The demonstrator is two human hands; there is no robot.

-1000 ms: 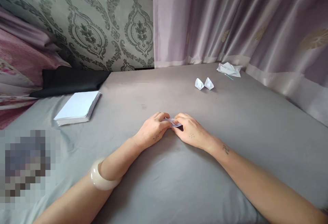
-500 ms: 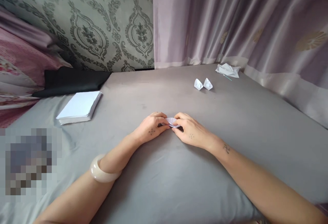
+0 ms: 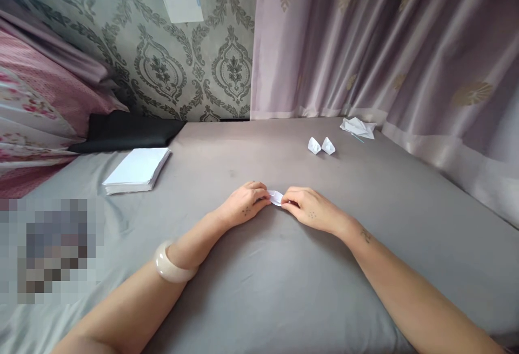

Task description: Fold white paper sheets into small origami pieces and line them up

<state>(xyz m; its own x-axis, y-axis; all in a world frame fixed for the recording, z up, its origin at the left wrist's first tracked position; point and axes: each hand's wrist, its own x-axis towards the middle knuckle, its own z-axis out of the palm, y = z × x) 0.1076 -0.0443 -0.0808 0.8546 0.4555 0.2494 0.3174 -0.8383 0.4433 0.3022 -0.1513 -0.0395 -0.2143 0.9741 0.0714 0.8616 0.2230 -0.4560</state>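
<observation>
Both hands meet mid-bed on the grey sheet. Left hand and right hand each pinch one end of a small folded white paper piece; fingertips pressed together on it, paper low over the sheet, can't tell if it touches. Left forearm carries a pale bangle.

Around it:
- Two finished white paper folds, just beside each other, well beyond the hands toward the curtain.
- Crumpled white paper at the far right corner, near the curtain hem.
- Stack of white sheets far left, well apart from the hands; black cushion behind it against the wall.
- Pink bedding along the left edge.

Open sheet on all sides of the hands; right side bare up to the curtain edge, near side bare between the forearms.
</observation>
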